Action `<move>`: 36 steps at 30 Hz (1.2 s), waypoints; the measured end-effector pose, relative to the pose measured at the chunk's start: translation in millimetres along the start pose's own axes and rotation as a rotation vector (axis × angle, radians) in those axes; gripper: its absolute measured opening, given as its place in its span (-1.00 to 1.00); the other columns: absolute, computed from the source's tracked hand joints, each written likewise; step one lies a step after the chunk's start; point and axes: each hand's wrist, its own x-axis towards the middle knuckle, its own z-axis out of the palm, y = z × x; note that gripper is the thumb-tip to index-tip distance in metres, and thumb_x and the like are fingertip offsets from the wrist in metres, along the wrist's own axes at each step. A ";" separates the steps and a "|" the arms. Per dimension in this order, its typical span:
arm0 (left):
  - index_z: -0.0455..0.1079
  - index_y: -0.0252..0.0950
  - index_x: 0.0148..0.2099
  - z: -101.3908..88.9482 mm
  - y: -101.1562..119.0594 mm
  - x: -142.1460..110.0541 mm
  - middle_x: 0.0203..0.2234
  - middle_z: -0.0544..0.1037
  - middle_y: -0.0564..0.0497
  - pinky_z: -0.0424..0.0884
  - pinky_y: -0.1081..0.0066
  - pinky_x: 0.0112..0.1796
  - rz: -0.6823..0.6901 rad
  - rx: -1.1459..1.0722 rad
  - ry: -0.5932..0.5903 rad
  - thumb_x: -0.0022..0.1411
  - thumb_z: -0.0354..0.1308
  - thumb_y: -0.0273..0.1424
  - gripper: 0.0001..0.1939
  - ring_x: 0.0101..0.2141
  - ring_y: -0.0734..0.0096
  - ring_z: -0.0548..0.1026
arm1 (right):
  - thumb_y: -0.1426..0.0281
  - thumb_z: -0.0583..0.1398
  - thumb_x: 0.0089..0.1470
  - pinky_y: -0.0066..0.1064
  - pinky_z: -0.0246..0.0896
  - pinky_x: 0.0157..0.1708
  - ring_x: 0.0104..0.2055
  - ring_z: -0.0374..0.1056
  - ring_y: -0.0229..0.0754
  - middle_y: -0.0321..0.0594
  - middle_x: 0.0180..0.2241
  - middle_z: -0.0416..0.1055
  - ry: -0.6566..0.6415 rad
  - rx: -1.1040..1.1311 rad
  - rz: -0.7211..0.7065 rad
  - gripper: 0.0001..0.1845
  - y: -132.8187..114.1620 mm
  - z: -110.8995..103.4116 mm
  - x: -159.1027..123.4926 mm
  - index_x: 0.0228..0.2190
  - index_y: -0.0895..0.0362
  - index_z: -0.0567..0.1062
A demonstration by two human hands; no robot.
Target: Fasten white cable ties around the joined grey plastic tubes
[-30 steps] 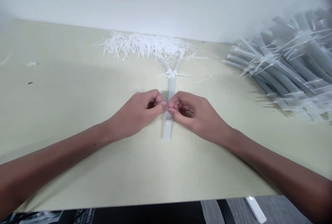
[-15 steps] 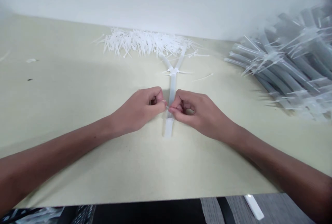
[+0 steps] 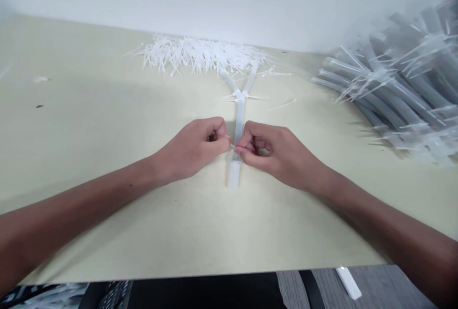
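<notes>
A translucent Y-shaped tube (image 3: 240, 113) lies on the table, its two branches pointing away from me and its straight end towards me. White cable ties sit around the fork of the Y. Over the lower stem, my left hand (image 3: 200, 146) and my right hand (image 3: 274, 154) are close together, both closed in a pinch. Between their fingertips shows a short bit of a thin white cable tie (image 3: 232, 146); the fingers hide most of it. Below the hands the stem ends in a wider clear piece (image 3: 234, 175).
A heap of loose white cable ties (image 3: 196, 56) lies along the wall. One single tie (image 3: 282, 104) rests right of the Y. At the right is a large pile of tied tubes (image 3: 397, 84). A white object (image 3: 348, 284) lies below the table's front edge.
Both hands keep their pinch at the lower stem with hardly any movement. The whole view has shifted very slightly.
</notes>
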 end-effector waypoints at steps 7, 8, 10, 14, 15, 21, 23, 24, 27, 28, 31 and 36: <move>0.08 -0.28 -0.51 0.4 0.5 -0.4 -0.66 0.12 0.16 -0.03 0.51 -0.62 -0.001 -0.003 0.007 0.11 -0.02 -0.43 -0.82 -0.61 0.60 0.05 | 0.44 0.14 0.02 -0.48 -0.03 -0.53 -0.52 0.03 -0.37 -0.39 -0.56 0.15 -0.002 0.016 0.021 -0.85 -0.8 0.2 -0.9 -0.52 0.11 0.24; 0.08 -0.28 -0.51 0.4 0.5 -0.2 -0.66 0.13 0.15 -0.03 0.51 -0.62 -0.001 -0.001 0.011 0.11 -0.02 -0.43 -0.82 -0.61 0.60 0.05 | 0.45 0.14 0.01 -0.48 -0.04 -0.53 -0.52 0.03 -0.37 -0.39 -0.56 0.15 -0.001 0.013 0.024 -0.85 -0.6 0.2 -1.0 -0.52 0.11 0.24; 0.07 -0.28 -0.51 0.4 0.3 -0.2 -0.66 0.12 0.15 -0.04 0.50 -0.63 0.001 -0.001 0.017 0.10 -0.01 -0.43 -0.82 -0.62 0.60 0.05 | 0.46 0.15 0.01 -0.48 -0.05 -0.54 -0.52 0.02 -0.37 -0.40 -0.57 0.14 -0.002 0.012 0.030 -0.85 -0.2 0.1 -1.2 -0.52 0.11 0.24; 0.07 -0.28 -0.51 0.6 -0.2 -0.9 -0.66 0.12 0.16 -0.03 0.51 -0.62 0.007 -0.014 0.017 0.10 -0.01 -0.43 -0.81 -0.61 0.60 0.05 | 0.44 0.15 0.01 -0.48 -0.05 -0.54 -0.52 0.02 -0.37 -0.41 -0.57 0.13 -0.013 0.013 0.036 -0.84 0.2 0.5 -1.0 -0.52 0.10 0.23; 0.07 -0.28 -0.51 0.7 -0.4 -1.2 -0.65 0.12 0.15 -0.03 0.51 -0.62 0.009 -0.016 0.018 0.10 -0.01 -0.43 -0.81 -0.61 0.60 0.05 | 0.44 0.15 0.02 -0.47 -0.05 -0.54 -0.52 0.03 -0.37 -0.41 -0.56 0.13 -0.014 0.008 0.035 -0.84 0.1 0.7 -0.9 -0.52 0.10 0.22; 0.05 -0.28 -0.50 1.4 -1.9 -1.9 -0.65 0.11 0.16 -0.03 0.51 -0.62 0.023 -0.030 0.029 0.10 -0.02 -0.44 -0.82 -0.61 0.61 0.04 | 0.46 0.14 0.01 -0.47 -0.06 -0.53 -0.52 0.03 -0.37 -0.41 -0.56 0.13 -0.010 -0.022 0.024 -0.83 -0.3 0.8 -0.7 -0.52 0.10 0.21; 0.05 -0.28 -0.50 1.6 -2.3 -1.9 -0.65 0.11 0.16 -0.03 0.51 -0.62 0.030 -0.030 0.036 0.10 -0.01 -0.45 -0.82 -0.61 0.61 0.05 | 0.46 0.14 0.01 -0.47 -0.07 -0.53 -0.52 0.02 -0.37 -0.40 -0.56 0.13 -0.010 -0.020 0.022 -0.83 -0.1 0.9 -0.8 -0.52 0.11 0.21; 0.05 -0.28 -0.50 1.7 -2.3 -1.9 -0.65 0.12 0.16 -0.03 0.51 -0.62 0.033 -0.030 0.040 0.10 -0.01 -0.45 -0.82 -0.61 0.61 0.05 | 0.47 0.14 0.00 -0.47 -0.07 -0.53 -0.52 0.02 -0.37 -0.40 -0.56 0.13 -0.009 -0.017 0.020 -0.83 0.0 1.0 -0.8 -0.52 0.11 0.21; 0.03 -0.28 -0.51 2.1 -1.8 -2.1 -0.65 0.11 0.16 -0.03 0.50 -0.61 0.035 -0.037 0.040 0.10 -0.01 -0.45 -0.81 -0.60 0.61 0.05 | 0.47 0.14 0.01 -0.47 -0.06 -0.53 -0.52 0.03 -0.37 -0.40 -0.56 0.14 -0.006 -0.019 0.008 -0.82 -0.1 1.4 -0.9 -0.53 0.11 0.21; 0.03 -0.28 -0.51 2.4 -1.5 -2.3 -0.65 0.11 0.16 -0.03 0.50 -0.61 0.035 -0.041 0.042 0.10 -0.02 -0.45 -0.80 -0.60 0.61 0.05 | 0.47 0.14 0.01 -0.47 -0.06 -0.53 -0.52 0.03 -0.37 -0.40 -0.56 0.14 -0.001 -0.023 0.002 -0.82 -0.4 1.4 -1.0 -0.53 0.11 0.22; 0.02 -0.28 -0.51 3.1 -1.1 -3.0 -0.64 0.11 0.16 -0.04 0.50 -0.60 0.039 -0.044 0.048 0.10 -0.02 -0.44 -0.80 -0.59 0.60 0.06 | 0.45 0.14 0.04 -0.48 -0.04 -0.52 -0.52 0.03 -0.37 -0.40 -0.57 0.16 0.016 -0.039 -0.009 -0.85 -1.5 0.4 -1.9 -0.53 0.11 0.26; 0.05 -0.28 -0.49 3.5 -2.3 -4.7 -0.62 0.16 0.16 -0.01 0.49 -0.57 0.035 -0.049 0.035 0.11 -0.03 -0.42 -0.83 -0.57 0.58 0.09 | 0.35 0.11 0.10 -0.48 -0.02 -0.52 -0.52 0.07 -0.36 -0.38 -0.55 0.21 0.007 -0.046 0.023 -0.85 -2.1 -1.8 -4.3 -0.49 0.11 0.31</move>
